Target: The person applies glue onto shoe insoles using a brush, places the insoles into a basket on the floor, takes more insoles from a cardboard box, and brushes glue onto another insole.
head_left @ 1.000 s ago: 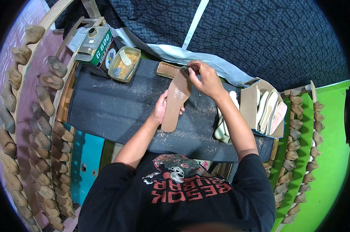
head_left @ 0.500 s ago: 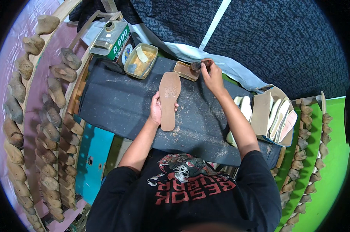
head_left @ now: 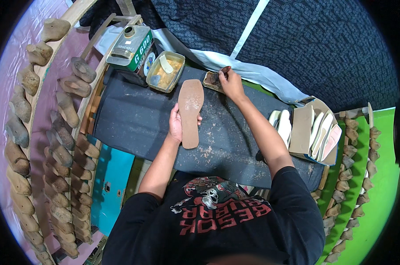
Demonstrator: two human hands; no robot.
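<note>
My left hand (head_left: 176,124) is closed round the narrow middle of a tan, shoe-shaped insole (head_left: 191,110), held over the dark table cover with its wide end pointing away from me. Faint pale marks and specks show on the upper part of the insole. Beyond it, my right hand (head_left: 233,86) pinches the dark handle of a small brush (head_left: 226,69) at a shallow rectangular tub (head_left: 214,87) with brown insides. The brush's working end is down at the tub and hard to make out against the dark contents.
A larger tub (head_left: 182,70) with yellowish residue stands beside a metal can (head_left: 130,49). At right are pale insoles (head_left: 284,128) and a cardboard box (head_left: 299,132) of more. Racks of wooden shoe lasts (head_left: 67,109) flank both sides. Shavings litter the dark table cover (head_left: 138,115).
My right hand has moved left and slightly nearer with the brush, from above the small tub's right edge down to the tub. The left hand still holds the insole.
</note>
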